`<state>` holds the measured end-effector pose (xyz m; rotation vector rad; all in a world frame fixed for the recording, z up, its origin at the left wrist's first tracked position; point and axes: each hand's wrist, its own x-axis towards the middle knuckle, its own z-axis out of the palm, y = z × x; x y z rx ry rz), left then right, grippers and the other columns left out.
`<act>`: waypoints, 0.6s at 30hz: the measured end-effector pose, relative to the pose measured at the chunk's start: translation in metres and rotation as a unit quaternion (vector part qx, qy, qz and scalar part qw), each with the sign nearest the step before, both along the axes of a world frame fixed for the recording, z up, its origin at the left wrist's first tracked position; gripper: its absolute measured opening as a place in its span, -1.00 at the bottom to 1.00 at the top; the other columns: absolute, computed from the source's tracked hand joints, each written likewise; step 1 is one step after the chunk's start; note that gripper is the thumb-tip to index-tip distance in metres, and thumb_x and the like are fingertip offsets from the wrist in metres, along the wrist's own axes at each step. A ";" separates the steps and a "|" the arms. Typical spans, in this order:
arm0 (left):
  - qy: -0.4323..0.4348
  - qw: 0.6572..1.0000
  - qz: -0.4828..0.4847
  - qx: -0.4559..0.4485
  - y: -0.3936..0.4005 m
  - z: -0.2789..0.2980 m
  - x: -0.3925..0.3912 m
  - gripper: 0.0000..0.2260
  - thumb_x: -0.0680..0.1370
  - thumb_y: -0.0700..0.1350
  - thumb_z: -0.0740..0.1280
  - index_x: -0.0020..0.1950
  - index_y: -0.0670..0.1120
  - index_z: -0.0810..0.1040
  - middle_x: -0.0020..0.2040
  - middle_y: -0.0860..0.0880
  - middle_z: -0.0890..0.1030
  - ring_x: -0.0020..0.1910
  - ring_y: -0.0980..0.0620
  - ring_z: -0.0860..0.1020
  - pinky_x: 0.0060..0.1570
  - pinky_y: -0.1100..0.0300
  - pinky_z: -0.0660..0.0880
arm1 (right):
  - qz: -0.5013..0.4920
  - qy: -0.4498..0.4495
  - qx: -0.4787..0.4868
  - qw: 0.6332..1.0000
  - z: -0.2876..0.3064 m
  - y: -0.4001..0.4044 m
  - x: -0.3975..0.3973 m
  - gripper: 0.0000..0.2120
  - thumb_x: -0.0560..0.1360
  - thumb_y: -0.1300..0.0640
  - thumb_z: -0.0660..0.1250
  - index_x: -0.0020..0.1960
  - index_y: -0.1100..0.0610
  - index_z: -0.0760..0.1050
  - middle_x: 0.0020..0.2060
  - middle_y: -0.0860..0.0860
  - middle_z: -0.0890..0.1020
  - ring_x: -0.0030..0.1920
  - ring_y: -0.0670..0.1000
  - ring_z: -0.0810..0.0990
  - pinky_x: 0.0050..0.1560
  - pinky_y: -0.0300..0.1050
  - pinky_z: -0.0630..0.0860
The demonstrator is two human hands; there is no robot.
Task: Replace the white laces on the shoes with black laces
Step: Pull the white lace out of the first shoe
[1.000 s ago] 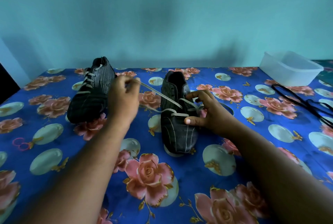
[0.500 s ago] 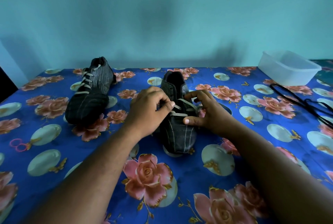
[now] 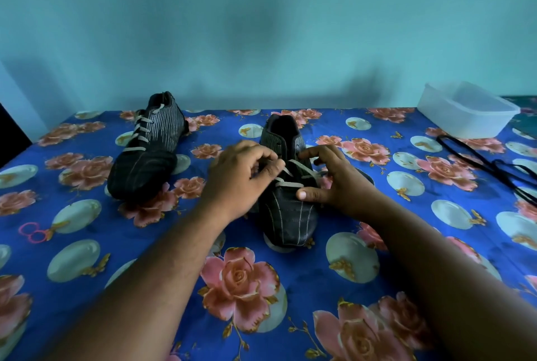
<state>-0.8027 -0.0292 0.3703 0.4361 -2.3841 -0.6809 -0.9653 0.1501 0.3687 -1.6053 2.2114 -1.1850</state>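
Fingers [image 3: 271,161] on striped black shoe's [image 3: 286,215] white lace [image 3: 290,184]

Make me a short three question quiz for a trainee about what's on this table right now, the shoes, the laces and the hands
1. True or false: the far shoe has already had its white lace removed.
2. Which hand pinches the white lace on the near shoe?
A. left hand
B. right hand
C. neither
3. Fill in: the black laces lie on the tablecloth just in front of the clear plastic ______.

Key:
1. False; its white lace is still threaded.
2. A; the right hand steadies the shoe, thumb on its upper.
3. Container.
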 end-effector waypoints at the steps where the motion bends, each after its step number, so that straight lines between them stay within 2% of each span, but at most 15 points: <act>1: 0.000 1.000 -0.011 0.003 0.002 -0.001 -0.001 -0.61 0.51 0.44 0.22 0.07 0.18 0.55 0.04 0.18 0.55 0.05 0.02 0.58 0.08 -0.18 0.55 | 0.001 -0.001 0.000 1.000 0.000 0.000 0.000 -0.29 0.27 -0.26 0.52 0.34 -0.06 0.45 0.22 -0.18 0.40 0.27 -0.12 0.44 0.20 -0.38 0.34; 3: 0.008 1.000 -0.017 0.008 0.004 -0.001 -0.001 -0.71 0.50 0.33 0.28 -0.03 0.14 0.54 -0.03 0.17 0.52 -0.01 0.03 0.56 0.03 -0.18 0.54 | 0.002 -0.001 0.002 1.000 0.000 0.000 0.000 -0.30 0.27 -0.26 0.52 0.33 -0.07 0.44 0.20 -0.22 0.39 0.26 -0.15 0.43 0.14 -0.54 0.28; 6: 0.005 0.997 -0.045 0.060 0.009 0.007 0.002 -0.79 0.53 0.18 0.32 -0.08 0.06 0.57 -0.06 0.11 0.55 -0.05 0.06 0.55 0.02 -0.11 0.54 | 0.004 -0.002 0.004 1.000 0.001 0.000 0.000 -0.33 0.27 -0.27 0.51 0.31 -0.13 0.42 0.19 -0.28 0.38 0.25 -0.16 0.43 0.11 -0.59 0.27; 8: 0.026 0.980 -0.035 0.196 0.011 0.016 0.004 -0.87 0.58 0.03 0.36 -0.10 0.00 0.61 -0.10 0.01 0.64 -0.07 0.04 0.59 0.04 -0.05 0.57 | 0.005 -0.006 0.005 1.000 0.002 0.000 0.001 -0.34 0.27 -0.27 0.51 0.29 -0.16 0.40 0.20 -0.28 0.38 0.25 -0.15 0.44 0.11 -0.60 0.27; 10: 0.081 0.940 -0.001 0.330 0.007 0.024 0.005 -0.84 0.63 -0.10 0.32 -0.15 -0.07 0.58 -0.15 -0.08 0.70 -0.14 -0.01 0.65 -0.11 0.06 0.58 | 0.006 -0.009 0.008 1.000 0.003 0.000 0.001 -0.35 0.27 -0.27 0.51 0.29 -0.16 0.40 0.21 -0.21 0.40 0.26 -0.14 0.44 0.10 -0.60 0.27; 12: 0.117 0.915 0.032 0.384 0.002 0.028 0.007 -0.80 0.66 -0.18 0.27 -0.16 -0.16 0.51 -0.22 -0.07 0.70 -0.26 0.08 0.68 -0.26 0.29 0.53 | 0.006 -0.009 0.011 1.000 0.003 0.000 0.001 -0.35 0.27 -0.26 0.51 0.29 -0.16 0.40 0.23 -0.17 0.40 0.27 -0.13 0.44 0.11 -0.59 0.28; 13: 0.115 0.921 0.055 0.369 0.000 0.028 0.009 -0.80 0.66 -0.19 0.28 -0.16 -0.18 0.50 -0.28 -0.01 0.68 -0.34 0.20 0.64 -0.33 0.40 0.47 | 0.006 -0.009 0.011 1.000 0.003 0.000 0.001 -0.36 0.27 -0.26 0.51 0.29 -0.16 0.40 0.24 -0.16 0.40 0.27 -0.13 0.44 0.11 -0.57 0.28; 15: 0.080 0.950 0.107 0.282 -0.006 0.022 0.011 -0.82 0.63 -0.14 0.33 -0.11 -0.22 0.52 -0.32 0.05 0.62 -0.41 0.27 0.55 -0.44 0.47 0.34 | 0.006 -0.010 0.009 1.000 0.003 0.001 0.001 -0.36 0.28 -0.27 0.50 0.29 -0.17 0.40 0.25 -0.15 0.41 0.28 -0.12 0.45 0.11 -0.55 0.31; 17: 0.043 0.969 0.146 0.194 -0.011 0.016 0.012 -0.87 0.59 -0.09 0.39 0.00 -0.16 0.56 -0.16 0.04 0.61 -0.29 0.22 0.53 -0.41 0.46 0.33 | 0.008 -0.013 0.002 1.000 0.002 0.001 -0.001 -0.37 0.30 -0.27 0.50 0.30 -0.17 0.41 0.25 -0.15 0.43 0.29 -0.10 0.46 0.09 -0.52 0.35; 18: 0.029 0.977 0.149 0.153 -0.014 0.013 0.012 -0.87 0.58 -0.10 0.40 0.08 -0.11 0.57 -0.03 0.03 0.62 -0.16 0.18 0.55 -0.29 0.46 0.37 | 0.010 -0.018 -0.004 1.000 0.001 0.002 -0.001 -0.39 0.31 -0.27 0.49 0.30 -0.17 0.41 0.25 -0.14 0.44 0.29 -0.09 0.46 0.09 -0.49 0.38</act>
